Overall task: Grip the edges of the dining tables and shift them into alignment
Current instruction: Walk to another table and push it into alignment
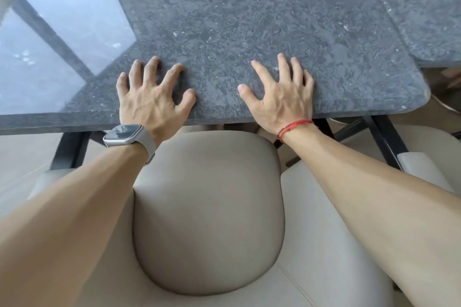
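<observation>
In the head view, the dark stone dining table (249, 20) is seen across the far half of the scene, with its near edge just beyond a beige chair back (209, 207). The left hand (152, 97) and right hand (282, 97) are laid palm-down on the top by that edge, fingers spread, with nothing clasped. A second table (429, 7) is seen just beside it at the far right.

Both palms press flat, fingers spread, on the grey stone desk (249, 20) near its front edge. The left hand (152, 99), at 9 o'clock, wears a watch (124, 133). The right hand (282, 97), at 3 o'clock, wears a red cord (294, 127). A second desk (429, 7) lies just beside at 2 o'clock, and a beige chair back (209, 212) stands at 6 o'clock.
</observation>
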Motion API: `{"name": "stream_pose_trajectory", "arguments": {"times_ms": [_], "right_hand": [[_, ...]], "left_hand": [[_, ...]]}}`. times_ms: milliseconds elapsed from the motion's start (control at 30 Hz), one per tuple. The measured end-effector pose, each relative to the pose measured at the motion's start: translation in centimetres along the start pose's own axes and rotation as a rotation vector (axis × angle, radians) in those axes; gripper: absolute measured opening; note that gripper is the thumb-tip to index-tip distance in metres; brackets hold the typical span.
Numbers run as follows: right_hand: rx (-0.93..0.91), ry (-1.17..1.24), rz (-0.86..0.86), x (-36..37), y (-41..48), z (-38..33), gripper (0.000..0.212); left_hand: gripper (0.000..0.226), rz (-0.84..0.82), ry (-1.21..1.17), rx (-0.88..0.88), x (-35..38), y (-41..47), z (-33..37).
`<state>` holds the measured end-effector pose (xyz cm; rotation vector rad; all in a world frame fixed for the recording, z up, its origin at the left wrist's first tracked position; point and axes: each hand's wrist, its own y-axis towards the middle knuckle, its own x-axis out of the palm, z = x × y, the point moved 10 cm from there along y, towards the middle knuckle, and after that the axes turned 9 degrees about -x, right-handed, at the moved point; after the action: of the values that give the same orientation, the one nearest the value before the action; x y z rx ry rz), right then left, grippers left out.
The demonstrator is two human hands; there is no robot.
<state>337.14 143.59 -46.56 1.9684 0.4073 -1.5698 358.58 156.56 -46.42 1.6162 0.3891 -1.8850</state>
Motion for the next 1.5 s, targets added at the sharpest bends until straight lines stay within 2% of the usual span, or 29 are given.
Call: {"name": "stream_pose_trajectory", "arguments": {"times_ms": [300,633,1500], "right_hand": [[0.003,0.004,0.012,-0.2,-0.2,-0.1,0.07],[-0.009,0.011,0.155,-0.8,-0.4,-0.1,0.062],[-0.013,-0.019,0.134,-0.7,-0.1,-0.1,0.064]], "left_hand": [[0.073,-0.072,0.046,-0.066,0.8,0.1,-0.6],[0.063,0.138,0.023,-0.008,-0.7,-0.2,0.3],[0.061,0.164,0.027,0.017,-0.7,0.0,0.5]]}}
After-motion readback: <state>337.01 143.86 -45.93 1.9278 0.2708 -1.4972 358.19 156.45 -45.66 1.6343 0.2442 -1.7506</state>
